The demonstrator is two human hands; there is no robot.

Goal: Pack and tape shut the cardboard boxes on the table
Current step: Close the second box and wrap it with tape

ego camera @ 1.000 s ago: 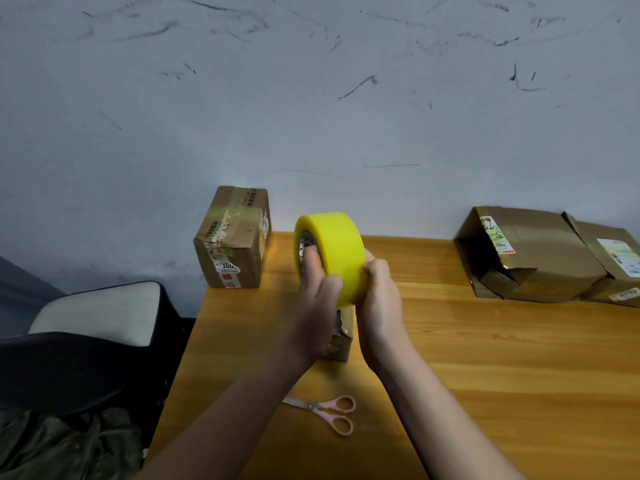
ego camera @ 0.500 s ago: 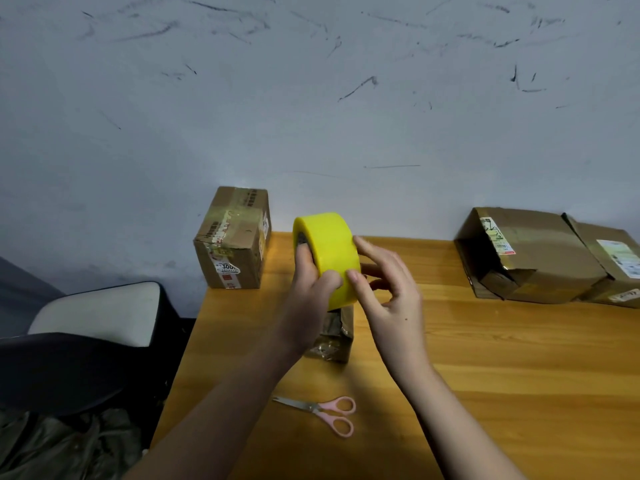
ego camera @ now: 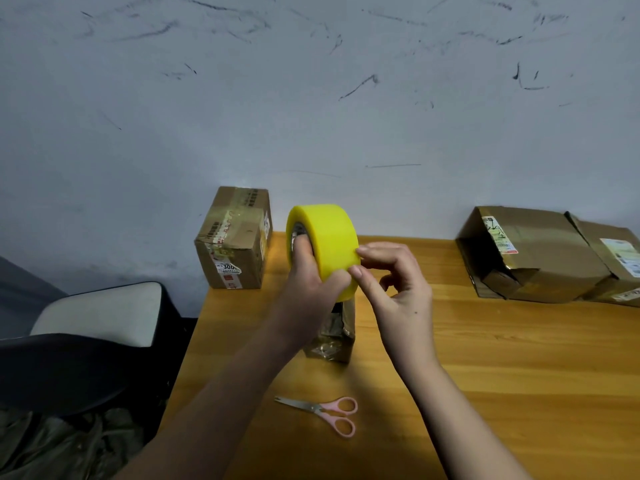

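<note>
My left hand (ego camera: 311, 278) grips a wide yellow tape roll (ego camera: 327, 244), fingers through its core, holding it upright above the table. My right hand (ego camera: 391, 289) touches the roll's right face with thumb and forefinger tips pinched at its surface. Under the roll, a small cardboard box (ego camera: 334, 337) stands on the table, mostly hidden by my left wrist. A taped box (ego camera: 235, 244) sits at the table's back left corner. Two larger boxes (ego camera: 533, 254) lie on their sides at the back right, one with an open end.
Pink-handled scissors (ego camera: 329, 412) lie shut on the wooden table (ego camera: 502, 375) near the front, between my forearms. A black and white chair (ego camera: 90, 341) stands left of the table edge. A scuffed white wall is right behind the table.
My right hand has shifted from cupping the roll to picking at its surface with fingertips. The left hand turned the roll slightly; the small box under it shows more.
</note>
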